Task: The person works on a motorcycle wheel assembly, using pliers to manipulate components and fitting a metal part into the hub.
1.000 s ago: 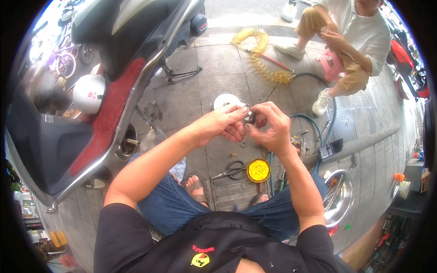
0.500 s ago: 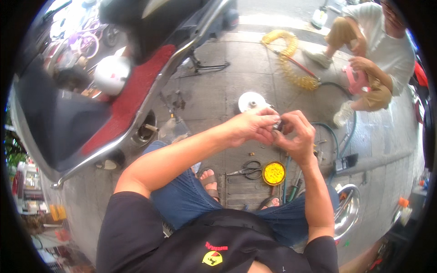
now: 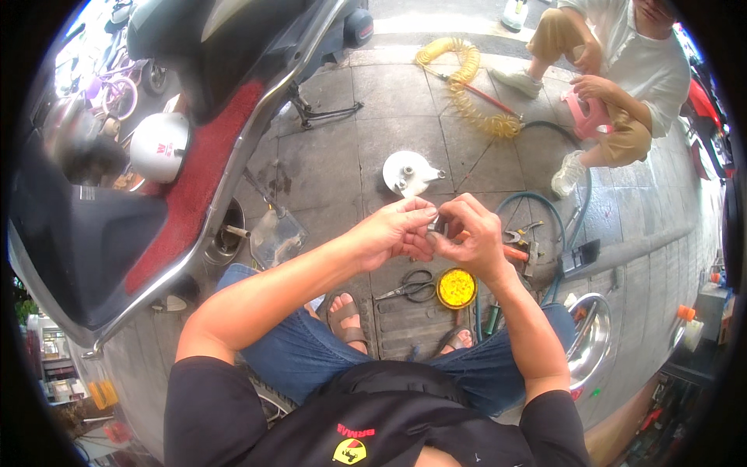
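A small dark metal part point(image 3: 436, 225), mostly hidden by fingers, is held between my two hands above the pavement. My left hand point(image 3: 406, 230) pinches at it from the left, fingers bent. My right hand point(image 3: 472, 233) has its fingers curled round its right side. Just beyond them lies a white round metal plate point(image 3: 408, 165) with a centre hole and studs. Below the hands are black scissors point(image 3: 416, 291) and a round tub of yellow paste point(image 3: 456, 289). Behind my right hand lie a hammer point(image 3: 516, 254) and pliers point(image 3: 523, 232).
A scooter with red floor mat point(image 3: 210, 156) and white helmet point(image 3: 159, 147) stands left. A co-worker point(image 3: 638, 78) sits on a pink stool point(image 3: 585, 118) upper right. A yellow coiled hose point(image 3: 459, 82), dark hoses point(image 3: 562, 202), a chrome rim point(image 3: 597, 335) and metal stand point(image 3: 311, 109) surround me.
My hands have come slightly lower and nearer me, showing the whole white plate beyond them. Both still hold the small part. The view swung and came back; the co-worker's hands moved slightly.
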Demonstrator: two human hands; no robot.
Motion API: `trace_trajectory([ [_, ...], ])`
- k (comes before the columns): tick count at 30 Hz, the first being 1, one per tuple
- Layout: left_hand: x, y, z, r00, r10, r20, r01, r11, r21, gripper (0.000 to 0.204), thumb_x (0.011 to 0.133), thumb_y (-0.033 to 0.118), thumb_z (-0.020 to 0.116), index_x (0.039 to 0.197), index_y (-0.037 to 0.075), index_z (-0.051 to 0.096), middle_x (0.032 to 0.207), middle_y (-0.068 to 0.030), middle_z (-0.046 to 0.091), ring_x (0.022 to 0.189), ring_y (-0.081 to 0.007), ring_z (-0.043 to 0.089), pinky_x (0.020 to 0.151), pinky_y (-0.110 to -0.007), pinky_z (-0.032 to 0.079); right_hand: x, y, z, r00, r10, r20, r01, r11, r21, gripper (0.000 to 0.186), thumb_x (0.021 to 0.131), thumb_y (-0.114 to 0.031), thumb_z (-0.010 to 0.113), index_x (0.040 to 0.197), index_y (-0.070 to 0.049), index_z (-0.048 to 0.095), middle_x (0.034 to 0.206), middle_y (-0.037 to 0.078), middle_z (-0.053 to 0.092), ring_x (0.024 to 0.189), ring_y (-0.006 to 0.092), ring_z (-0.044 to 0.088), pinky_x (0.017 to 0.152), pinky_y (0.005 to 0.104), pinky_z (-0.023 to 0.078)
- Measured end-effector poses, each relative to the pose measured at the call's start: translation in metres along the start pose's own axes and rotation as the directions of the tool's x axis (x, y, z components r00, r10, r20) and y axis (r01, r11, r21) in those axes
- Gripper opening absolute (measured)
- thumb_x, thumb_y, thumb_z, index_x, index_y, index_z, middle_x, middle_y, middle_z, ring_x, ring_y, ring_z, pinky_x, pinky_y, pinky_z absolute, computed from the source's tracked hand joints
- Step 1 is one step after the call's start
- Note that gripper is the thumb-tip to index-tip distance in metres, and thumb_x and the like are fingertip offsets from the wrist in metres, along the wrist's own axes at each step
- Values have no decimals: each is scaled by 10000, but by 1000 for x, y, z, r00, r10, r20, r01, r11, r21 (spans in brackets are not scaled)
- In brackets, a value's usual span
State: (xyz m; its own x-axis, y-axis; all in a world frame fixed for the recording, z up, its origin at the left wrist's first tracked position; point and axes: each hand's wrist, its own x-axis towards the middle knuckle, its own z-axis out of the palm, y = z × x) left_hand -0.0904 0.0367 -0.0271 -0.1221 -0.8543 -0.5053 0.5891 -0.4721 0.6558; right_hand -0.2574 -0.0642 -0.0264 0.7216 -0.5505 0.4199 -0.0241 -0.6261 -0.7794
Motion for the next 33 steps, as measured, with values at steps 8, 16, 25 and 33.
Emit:
trace_trajectory([
  [8, -5, 1, -7, 1000, -19, 11, 19, 1000, 5, 251, 995, 301, 568, 1136, 99, 520, 934, -57, 645, 780, -162, 681, 750, -341, 574, -2, 4, 9, 999, 34, 1, -34, 999, 3, 284, 672, -126, 783, 907, -29, 658, 764, 49, 582, 525, 132, 580, 496, 278, 476],
  [16, 3, 3, -4, 999, -8, 46, 8, 1000, 4, 304, 1004, 290, 546, 1217, 76, 510, 1010, -72, 634, 898, -179, 670, 848, -384, 556, -1, 13, 0, 999, 35, -8, -34, 999, 22, 302, 679, -131, 786, 928, -35, 644, 793, 58, 589, 588, 157, 605, 536, 297, 497],
  [25, 6, 14, -5, 999, 32, 22, -33, 998, 46, 337, 982, 263, 570, 1225, 30, 559, 1067, -96, 662, 930, -184, 672, 869, -376, 558, 1, 18, -9, 995, 54, 85, -54, 999, 0, 551, 679, -216, 843, 1129, -27, 587, 943, 94, 594, 696, 198, 609, 646, 329, 528],
  [33, 3, 23, -6, 995, 93, -19, -92, 993, 71, 333, 963, 249, 615, 1220, 40, 583, 1030, -63, 664, 892, -144, 657, 841, -320, 557, 1, 23, -10, 983, 118, 140, -130, 989, 74, 747, 686, -247, 859, 1310, -28, 510, 1081, 104, 597, 837, 193, 622, 753, 329, 540],
])
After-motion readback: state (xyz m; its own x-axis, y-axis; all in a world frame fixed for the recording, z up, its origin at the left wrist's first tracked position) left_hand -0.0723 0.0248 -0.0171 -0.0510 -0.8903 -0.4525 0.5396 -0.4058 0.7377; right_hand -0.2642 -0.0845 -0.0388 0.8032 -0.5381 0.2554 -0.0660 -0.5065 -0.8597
